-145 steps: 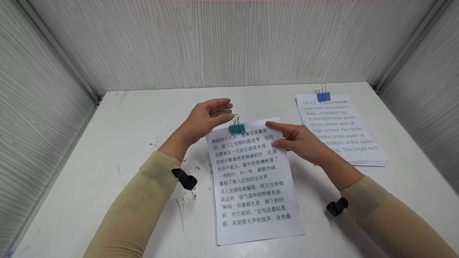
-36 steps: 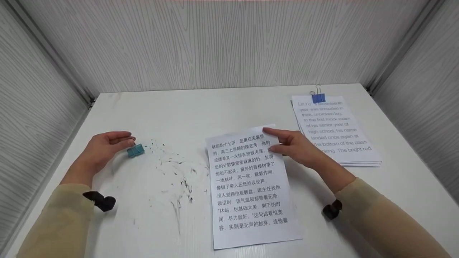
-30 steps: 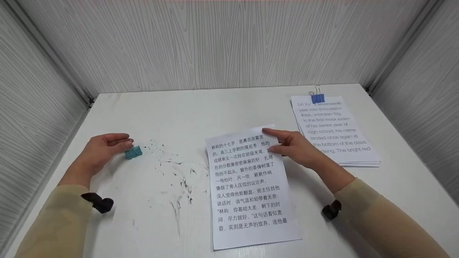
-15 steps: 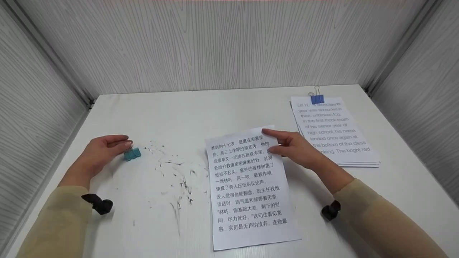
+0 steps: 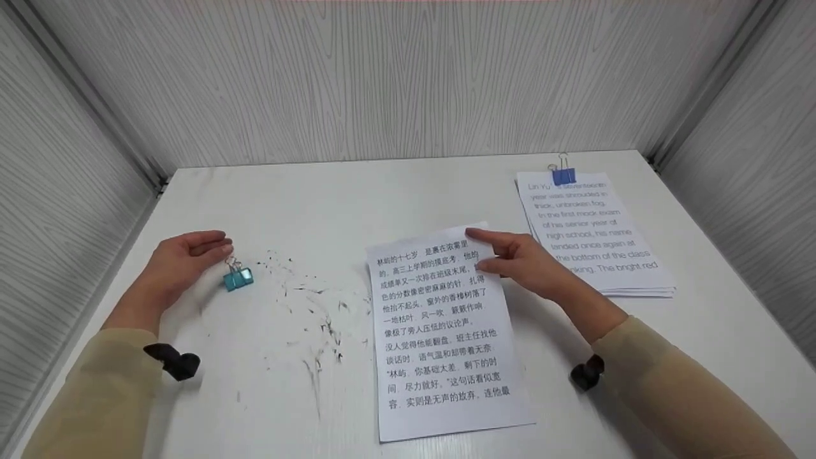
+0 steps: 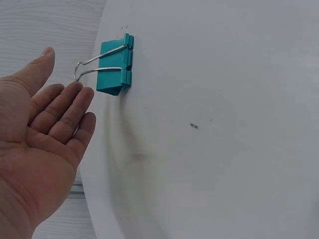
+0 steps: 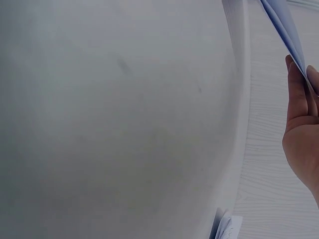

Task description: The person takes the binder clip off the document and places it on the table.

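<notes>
A teal binder clip (image 5: pixel 238 278) sits on the table at left, its wire handles standing up. My left hand (image 5: pixel 191 258) is right beside those handles. In the left wrist view its thumb and fingers (image 6: pixel 79 104) are spread apart, with the clip (image 6: pixel 112 69) just past the fingertips. My right hand (image 5: pixel 526 261) pinches the upper right edge of a stack of printed sheets (image 5: pixel 440 338), thumb on the text and fingers at the edge. The right wrist view shows the raised paper (image 7: pixel 286 30) between thumb and fingers of that hand (image 7: pixel 304 129).
Behind my right hand lies a second stack of printed pages (image 5: pixel 593 236), held at its top by a blue binder clip (image 5: pixel 564 176). Dark scuff marks (image 5: pixel 328 328) streak the white table (image 5: pixel 306 204) between the teal clip and the near stack. Wood-grain panels (image 5: pixel 408 76) enclose the table.
My left hand has taken the teal clip off the near stack, carried it left, set it down and let go of its handles. My right hand keeps its pinch on the sheets.
</notes>
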`<action>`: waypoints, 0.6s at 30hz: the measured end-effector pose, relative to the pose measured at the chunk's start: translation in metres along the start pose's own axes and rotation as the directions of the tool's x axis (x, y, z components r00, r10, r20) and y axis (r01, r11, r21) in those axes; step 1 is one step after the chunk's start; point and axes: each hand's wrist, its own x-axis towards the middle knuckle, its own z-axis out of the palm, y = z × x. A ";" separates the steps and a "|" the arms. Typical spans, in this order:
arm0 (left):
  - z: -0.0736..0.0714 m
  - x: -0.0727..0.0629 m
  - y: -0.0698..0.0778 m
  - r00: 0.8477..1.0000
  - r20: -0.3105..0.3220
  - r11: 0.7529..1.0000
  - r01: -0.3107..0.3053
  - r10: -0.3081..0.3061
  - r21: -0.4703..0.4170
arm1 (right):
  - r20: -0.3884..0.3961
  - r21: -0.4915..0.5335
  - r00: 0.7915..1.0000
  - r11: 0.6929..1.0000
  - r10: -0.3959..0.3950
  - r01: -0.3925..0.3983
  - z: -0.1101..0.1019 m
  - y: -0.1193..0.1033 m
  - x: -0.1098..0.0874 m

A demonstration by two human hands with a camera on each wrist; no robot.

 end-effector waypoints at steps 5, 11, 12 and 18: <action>0.005 -0.003 0.024 0.998 -0.043 0.999 -0.049 0.049 0.009 | -0.008 0.007 1.000 1.000 0.006 -0.006 0.000 0.001 0.001; 0.028 -0.007 0.062 0.981 -0.056 0.981 -0.185 0.188 0.051 | -0.020 0.007 1.000 1.000 0.020 -0.020 -0.002 0.004 0.006; 0.034 -0.007 0.068 0.975 -0.055 0.975 -0.214 0.217 0.066 | -0.021 0.006 1.000 1.000 0.022 -0.022 -0.003 0.005 0.007; 0.083 -0.012 0.101 0.941 -0.009 0.923 -0.330 0.339 0.196 | -0.020 -0.029 1.000 0.999 0.023 -0.024 -0.005 0.008 0.013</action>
